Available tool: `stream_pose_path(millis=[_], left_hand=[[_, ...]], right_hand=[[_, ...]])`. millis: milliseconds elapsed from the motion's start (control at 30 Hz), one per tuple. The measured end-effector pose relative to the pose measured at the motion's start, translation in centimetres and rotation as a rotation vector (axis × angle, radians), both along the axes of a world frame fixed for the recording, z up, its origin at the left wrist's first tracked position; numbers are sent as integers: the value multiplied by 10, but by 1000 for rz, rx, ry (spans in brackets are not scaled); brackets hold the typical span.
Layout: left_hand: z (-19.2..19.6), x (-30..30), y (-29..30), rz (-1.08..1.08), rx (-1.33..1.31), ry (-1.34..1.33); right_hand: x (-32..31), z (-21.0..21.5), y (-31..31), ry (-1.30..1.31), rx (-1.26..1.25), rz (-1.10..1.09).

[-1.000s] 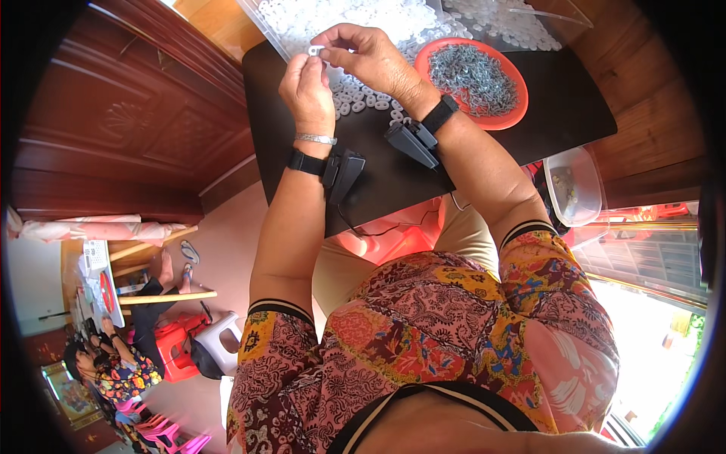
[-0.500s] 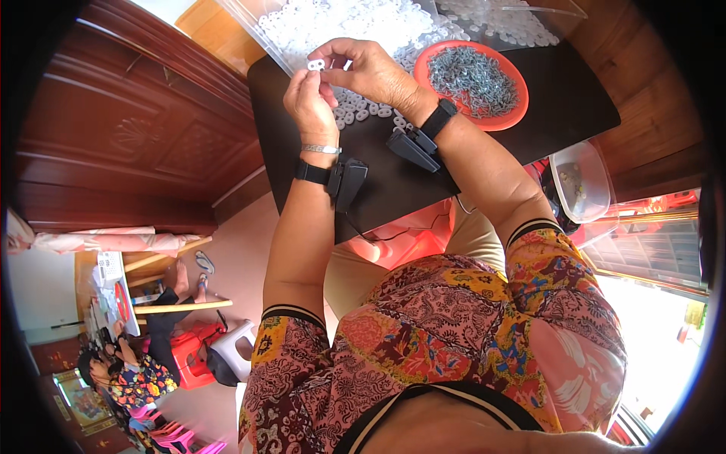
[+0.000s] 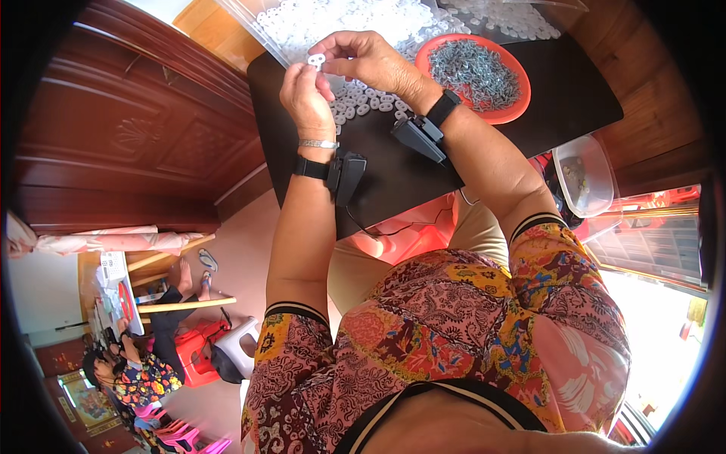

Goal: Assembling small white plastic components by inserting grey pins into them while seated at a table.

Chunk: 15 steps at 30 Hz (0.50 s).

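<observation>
Left hand (image 3: 306, 91) and right hand (image 3: 370, 59) still raised over black table (image 3: 575, 113), fingertips pinched together on small white ring (image 3: 317, 59). Unchanged from before: white ring pile (image 3: 355, 19) behind, red dish (image 3: 514, 113) of grey bits to right.

We see a dark worktop (image 3: 582, 106) carrying an orange dish (image 3: 518, 106) of grey metal bits, a heap of small white rings (image 3: 363, 19), and a few loose rings (image 3: 363, 106) beside it.

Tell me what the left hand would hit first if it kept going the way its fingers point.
Probably the heap of small white plastic rings on the black table, just beyond the left hand; depth is unclear.
</observation>
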State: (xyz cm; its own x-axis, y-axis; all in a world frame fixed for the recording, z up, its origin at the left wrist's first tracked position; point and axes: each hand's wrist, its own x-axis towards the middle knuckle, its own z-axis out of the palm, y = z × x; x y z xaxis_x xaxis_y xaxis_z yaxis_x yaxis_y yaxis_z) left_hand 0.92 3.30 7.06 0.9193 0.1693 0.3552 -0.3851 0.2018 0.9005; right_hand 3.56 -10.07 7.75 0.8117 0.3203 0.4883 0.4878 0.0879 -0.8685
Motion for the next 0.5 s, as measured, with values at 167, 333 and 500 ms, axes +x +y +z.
stream_pose_path(millis=[167, 333, 500], left_hand=[[3, 2, 4, -25, -65, 33], [4, 6, 9, -67, 108, 27], [2, 7, 10, -84, 104, 11]], right_hand=[[0, -1, 0, 35, 10, 36], [1, -1, 1, 41, -40, 23], [-4, -1, 5, -63, -96, -49]])
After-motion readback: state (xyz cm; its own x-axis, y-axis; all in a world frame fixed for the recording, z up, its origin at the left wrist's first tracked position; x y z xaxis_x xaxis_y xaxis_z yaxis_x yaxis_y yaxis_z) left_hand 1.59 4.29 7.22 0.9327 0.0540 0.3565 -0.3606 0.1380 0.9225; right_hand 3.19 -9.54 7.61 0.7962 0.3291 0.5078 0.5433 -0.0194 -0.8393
